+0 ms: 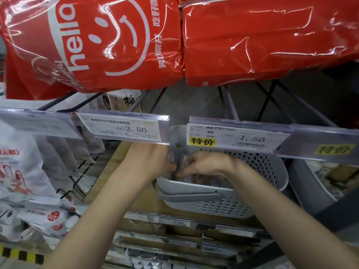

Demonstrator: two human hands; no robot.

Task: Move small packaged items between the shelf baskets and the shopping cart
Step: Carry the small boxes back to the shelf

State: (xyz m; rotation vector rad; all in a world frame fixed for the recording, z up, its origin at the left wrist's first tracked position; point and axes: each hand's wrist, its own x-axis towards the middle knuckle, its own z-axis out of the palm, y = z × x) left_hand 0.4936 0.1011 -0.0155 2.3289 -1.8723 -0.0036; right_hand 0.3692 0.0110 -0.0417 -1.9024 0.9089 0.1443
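A grey perforated plastic basket (223, 206) stands on a wooden shelf board, under a price tag reading 1.50. Both my hands reach into its left end. My left hand (153, 162) and my right hand (204, 165) meet over small clear-wrapped packets (182, 162), fingers curled round them. More small packets lie inside the basket (211, 182), partly hidden by my right hand and the rim. The shopping cart is out of view.
Red "hello" bags (116, 41) hang overhead on the upper shelf. Clear price-tag rails (124, 127) run across just above my hands. White glove packs (21, 171) fill the left shelf. A second grey basket (310, 185) sits to the right. Lower shelves hold more goods.
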